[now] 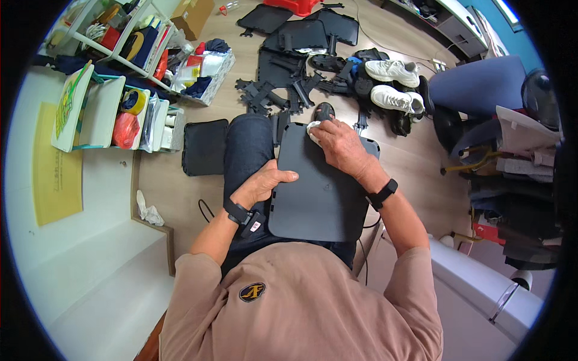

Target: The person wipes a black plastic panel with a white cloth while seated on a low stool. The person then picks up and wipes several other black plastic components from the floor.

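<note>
A dark grey plastic panel [322, 201] with rounded corners and small notches along its edge lies across my lap. My left hand [265, 182] grips its left edge, the thumb flat on top and the fingers out of sight below. Near the panel's far edge, my right hand [344, 147] is closed on a crumpled white cloth or tissue [312, 131] and presses it against the surface. Only a bit of the white shows beside the fingers. Each wrist wears a black band.
Black plastic connector pieces [259, 96] and more dark panels [301, 35] cover the floor ahead. Another panel [205, 147] lies left of my knee. White sneakers [394, 72] sit on a shoe pile at the right. A shelf [108, 51] stands left, hanging clothes [518, 198] right.
</note>
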`<state>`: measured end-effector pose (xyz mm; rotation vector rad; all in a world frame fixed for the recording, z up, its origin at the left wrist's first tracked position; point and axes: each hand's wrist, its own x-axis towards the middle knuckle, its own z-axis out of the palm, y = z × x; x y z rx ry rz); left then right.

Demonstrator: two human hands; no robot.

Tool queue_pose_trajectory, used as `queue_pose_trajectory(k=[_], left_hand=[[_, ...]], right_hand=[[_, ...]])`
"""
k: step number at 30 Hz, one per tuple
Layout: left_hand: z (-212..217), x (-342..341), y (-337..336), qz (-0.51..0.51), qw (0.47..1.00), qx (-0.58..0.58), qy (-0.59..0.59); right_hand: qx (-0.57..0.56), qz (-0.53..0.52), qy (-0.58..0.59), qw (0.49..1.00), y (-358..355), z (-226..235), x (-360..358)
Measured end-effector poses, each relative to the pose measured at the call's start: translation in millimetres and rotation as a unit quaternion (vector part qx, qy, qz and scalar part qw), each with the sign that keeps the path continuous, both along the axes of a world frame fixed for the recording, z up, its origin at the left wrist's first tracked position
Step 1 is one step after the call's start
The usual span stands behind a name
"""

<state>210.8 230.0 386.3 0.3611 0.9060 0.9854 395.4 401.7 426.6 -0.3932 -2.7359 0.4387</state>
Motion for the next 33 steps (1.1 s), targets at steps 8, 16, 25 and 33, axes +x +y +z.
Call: queue_pose_trajectory(k=[8, 16, 25, 33], left_hand=[[-8, -2, 9, 0.073, 0.99, -0.063, -0.103], [-25, 1, 8, 0.097, 0.989, -0.054, -0.094], [-15, 5, 10, 0.068, 0.994, -0.058, -0.064], [-12, 7, 10, 0.062, 0.996, -0.042, -0.048]], right_hand=[[-0.02, -0.001, 0.013, 1.0, -19, 4, 6], [-0.039, 0.07, -0.026, 0.996, -89, 10, 35], [-0.116, 0.142, -0.038, 0.982, -146, 8, 67], [-0.071, 0.162, -0.048, 0.983, -115, 7, 52]])
